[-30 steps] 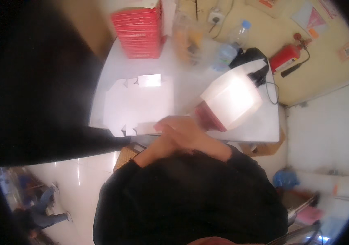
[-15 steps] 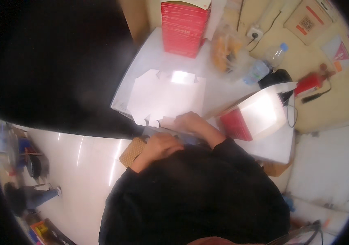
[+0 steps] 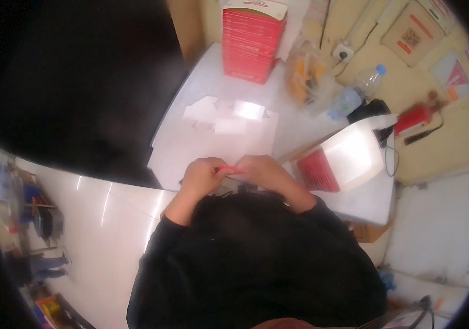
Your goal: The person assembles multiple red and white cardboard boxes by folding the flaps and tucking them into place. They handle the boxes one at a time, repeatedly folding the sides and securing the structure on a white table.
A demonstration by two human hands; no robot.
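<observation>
A white cardboard box blank (image 3: 240, 145) with cut flaps and notches lies on the table in front of me. At its near edge, a narrow strip with a red outer side (image 3: 230, 169) is folded up between my hands. My left hand (image 3: 201, 174) is closed on the left part of this strip, thumb and fingers pinching it. My right hand (image 3: 261, 170) grips the strip just beside it, with the fingers curled over the edge. Parts of the blank's near edge are hidden behind both hands.
Red nested boxes with white insides (image 3: 355, 156) lie at the right of the white table (image 3: 182, 90). At the back stand a tall red box stack (image 3: 252, 44), a plastic bag with orange contents (image 3: 306, 74) and a water bottle (image 3: 355, 93). A red tool (image 3: 418, 116) lies near the wall.
My left hand has risen from near my body to the blank's near edge. The edge is now folded up, showing red, and the blank has shifted slightly.
</observation>
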